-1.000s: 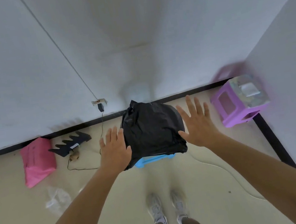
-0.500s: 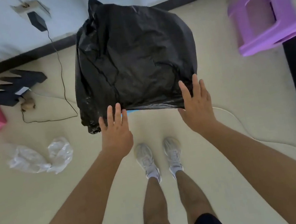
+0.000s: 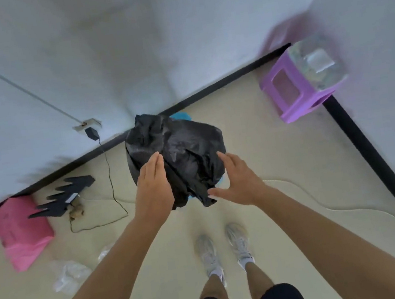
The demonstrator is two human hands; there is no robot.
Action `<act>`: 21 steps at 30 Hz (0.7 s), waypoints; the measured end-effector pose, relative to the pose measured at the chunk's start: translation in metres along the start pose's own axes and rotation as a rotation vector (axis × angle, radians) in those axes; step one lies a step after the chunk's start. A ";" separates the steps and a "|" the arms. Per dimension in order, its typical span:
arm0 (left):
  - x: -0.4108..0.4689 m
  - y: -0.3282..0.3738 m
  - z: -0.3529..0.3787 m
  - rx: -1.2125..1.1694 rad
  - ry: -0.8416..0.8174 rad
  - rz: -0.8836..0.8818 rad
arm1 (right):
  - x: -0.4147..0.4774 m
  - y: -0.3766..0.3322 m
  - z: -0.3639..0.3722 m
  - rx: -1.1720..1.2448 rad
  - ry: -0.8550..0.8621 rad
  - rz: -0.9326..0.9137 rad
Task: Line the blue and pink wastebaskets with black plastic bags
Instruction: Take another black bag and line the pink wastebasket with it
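A crumpled black plastic bag [image 3: 181,149] is draped over the blue wastebasket [image 3: 181,116], which shows only as blue slivers at the far rim and under the near side. My left hand [image 3: 155,189] lies flat on the bag's left side, fingers straight and together, thumb hidden. My right hand [image 3: 238,181] arches over the bag's right side with fingers spread, its thumb touching a hanging fold of the bag. The pink wastebasket [image 3: 19,232] lies on its side on the floor at the far left, with no bag on it.
A purple plastic stool [image 3: 293,91] stands in the right corner. A black jagged cardboard piece [image 3: 63,199], a wall charger [image 3: 92,133] with its trailing cable, and crumpled clear plastic [image 3: 69,273] lie on the floor at left. My feet stand just behind the basket.
The view has pulled back and up from the bag. Both hands have moved from the bag's near edge onto its top and sides, and the bag looks more bunched.
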State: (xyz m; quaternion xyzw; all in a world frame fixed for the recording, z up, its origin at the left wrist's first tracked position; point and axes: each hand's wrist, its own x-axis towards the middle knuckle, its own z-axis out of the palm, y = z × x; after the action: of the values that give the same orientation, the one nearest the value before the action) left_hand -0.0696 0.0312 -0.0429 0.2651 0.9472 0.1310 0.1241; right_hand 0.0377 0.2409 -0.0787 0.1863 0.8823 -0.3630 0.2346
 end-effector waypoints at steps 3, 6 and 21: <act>0.008 0.033 -0.072 -0.020 0.107 0.145 | -0.024 -0.045 -0.028 0.009 0.048 -0.026; -0.002 0.054 -0.125 -0.106 0.217 0.259 | -0.037 -0.080 -0.046 -0.056 0.090 -0.031; -0.056 0.199 -0.200 -0.527 -0.019 0.672 | -0.164 -0.090 -0.047 0.458 0.480 0.140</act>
State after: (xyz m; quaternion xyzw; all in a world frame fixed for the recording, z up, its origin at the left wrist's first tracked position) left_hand 0.0095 0.1287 0.2154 0.5192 0.7412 0.3994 0.1467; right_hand 0.1141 0.1893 0.0904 0.3745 0.7929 -0.4808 -0.0035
